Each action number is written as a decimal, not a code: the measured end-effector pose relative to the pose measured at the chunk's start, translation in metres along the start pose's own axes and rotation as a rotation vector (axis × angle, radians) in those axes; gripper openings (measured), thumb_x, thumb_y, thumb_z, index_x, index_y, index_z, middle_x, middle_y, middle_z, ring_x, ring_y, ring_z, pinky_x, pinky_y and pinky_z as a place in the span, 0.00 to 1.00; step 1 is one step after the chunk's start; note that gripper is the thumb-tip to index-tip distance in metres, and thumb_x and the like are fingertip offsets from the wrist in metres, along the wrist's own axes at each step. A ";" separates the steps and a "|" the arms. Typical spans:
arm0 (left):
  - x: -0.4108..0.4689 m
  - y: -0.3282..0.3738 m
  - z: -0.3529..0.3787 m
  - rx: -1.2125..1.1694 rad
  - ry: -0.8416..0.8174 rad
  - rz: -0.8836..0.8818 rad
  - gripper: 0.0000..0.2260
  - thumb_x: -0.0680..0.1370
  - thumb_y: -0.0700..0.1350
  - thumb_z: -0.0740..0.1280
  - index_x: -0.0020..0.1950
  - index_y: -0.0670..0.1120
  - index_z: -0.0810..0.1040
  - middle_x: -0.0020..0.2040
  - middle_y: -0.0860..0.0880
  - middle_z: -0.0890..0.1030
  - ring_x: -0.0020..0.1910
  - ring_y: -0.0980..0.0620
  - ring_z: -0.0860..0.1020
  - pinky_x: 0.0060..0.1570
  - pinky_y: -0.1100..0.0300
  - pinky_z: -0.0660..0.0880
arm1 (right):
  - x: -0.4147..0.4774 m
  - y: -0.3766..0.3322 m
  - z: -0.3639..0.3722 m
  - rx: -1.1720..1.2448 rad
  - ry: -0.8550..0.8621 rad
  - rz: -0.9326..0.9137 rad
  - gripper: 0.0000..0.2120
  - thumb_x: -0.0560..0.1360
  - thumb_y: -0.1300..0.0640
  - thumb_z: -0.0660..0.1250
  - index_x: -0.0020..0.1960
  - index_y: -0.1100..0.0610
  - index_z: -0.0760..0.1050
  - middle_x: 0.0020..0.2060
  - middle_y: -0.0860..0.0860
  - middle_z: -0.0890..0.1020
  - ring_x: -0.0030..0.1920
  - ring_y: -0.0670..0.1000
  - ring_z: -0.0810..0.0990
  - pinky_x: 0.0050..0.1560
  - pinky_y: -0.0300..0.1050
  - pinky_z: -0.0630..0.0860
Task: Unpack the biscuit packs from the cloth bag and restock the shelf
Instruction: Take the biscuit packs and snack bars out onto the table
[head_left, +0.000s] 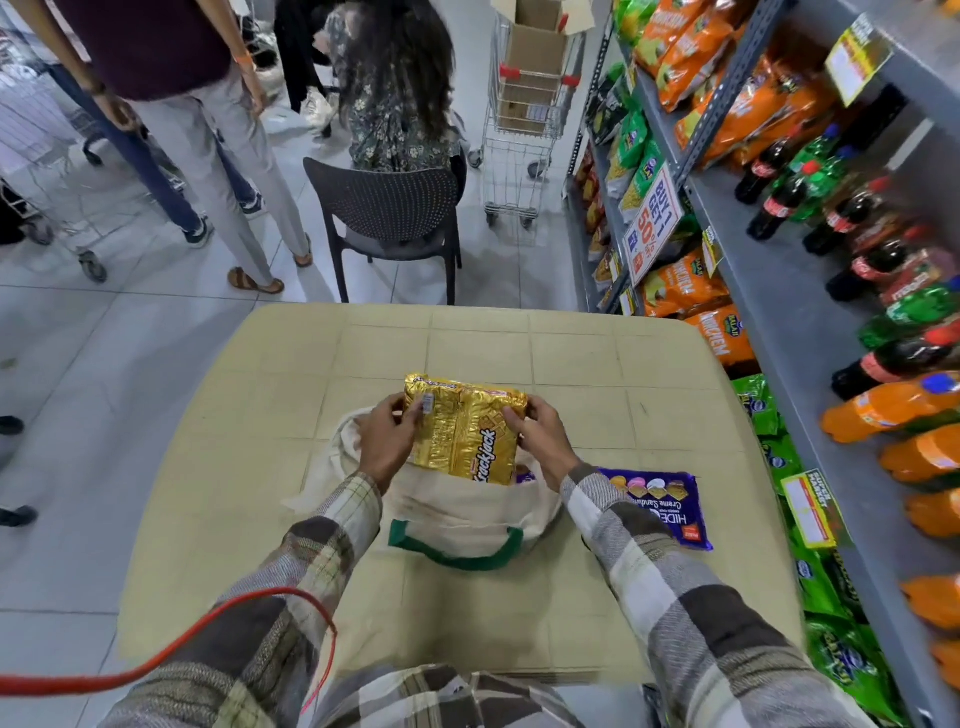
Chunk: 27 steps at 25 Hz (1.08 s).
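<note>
Snagging as the main risk: glossy gold foil biscuit pack (465, 428) only half clear of the cream cloth bag with green handles (457, 506), lower end down inside the mouth, upper end leaning away over the beige tiled surface (519, 343). Left hand (387, 439) curled round the pack's left edge, thumb on the front. Right hand (543, 441) pinching the right upper edge between thumb and fingers. Reads as mid-lift.

Could catch the bottom seam on the soft rim and drag the whole bag up, with no hand pinning the cloth down. Slick wrapper, held only at its edges: likely to twist or slip out on a fast pull. Too hard a squeeze, and probably cracked biscuits inside.

Sliver of another purple wrapper (524, 477) at the bag's right rim, touching the gold pack; may ride up and spill out with it.

Flat purple cream-biscuit pack (660, 506) already out, lying on the surface just beside the bag, partly hidden by the right sleeve; easily swept off on the swing toward the grey metal shelf (779, 291). Shelf crowded with snack bags and soft-drink bottles, no biscuit gap visible, so some chance of knocking stock loose when reaching in.

Red cable (156, 670) looping over the left sleeve: possible tangle on a wide reach.
</note>
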<state>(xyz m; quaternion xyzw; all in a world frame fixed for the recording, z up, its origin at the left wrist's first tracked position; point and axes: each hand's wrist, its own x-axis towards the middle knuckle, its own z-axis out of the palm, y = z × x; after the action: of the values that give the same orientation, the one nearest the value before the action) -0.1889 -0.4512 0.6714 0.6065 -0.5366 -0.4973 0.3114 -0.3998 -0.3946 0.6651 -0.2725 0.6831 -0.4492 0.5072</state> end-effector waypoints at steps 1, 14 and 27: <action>0.003 0.008 0.004 0.006 0.011 0.038 0.13 0.81 0.49 0.66 0.61 0.44 0.79 0.54 0.45 0.83 0.51 0.49 0.81 0.45 0.61 0.77 | 0.002 -0.007 -0.004 0.006 0.016 -0.027 0.16 0.78 0.60 0.69 0.65 0.62 0.74 0.60 0.60 0.81 0.62 0.60 0.80 0.66 0.61 0.75; -0.023 0.082 0.109 0.375 0.064 0.732 0.21 0.73 0.44 0.73 0.65 0.46 0.74 0.62 0.48 0.73 0.60 0.48 0.68 0.57 0.51 0.66 | 0.018 -0.069 -0.086 0.750 0.086 0.153 0.29 0.76 0.33 0.60 0.59 0.58 0.75 0.53 0.60 0.79 0.59 0.65 0.76 0.56 0.65 0.78; 0.010 0.005 0.172 0.475 -0.059 0.348 0.19 0.83 0.55 0.59 0.71 0.48 0.71 0.71 0.48 0.71 0.70 0.49 0.68 0.68 0.46 0.67 | 0.051 0.016 -0.162 0.738 0.117 0.261 0.33 0.63 0.61 0.62 0.69 0.67 0.70 0.64 0.70 0.77 0.53 0.68 0.81 0.51 0.63 0.81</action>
<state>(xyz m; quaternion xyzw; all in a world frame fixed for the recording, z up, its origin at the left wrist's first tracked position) -0.3526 -0.4349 0.6193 0.5466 -0.7427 -0.3144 0.2253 -0.5680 -0.3750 0.6407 0.0433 0.5322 -0.6112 0.5842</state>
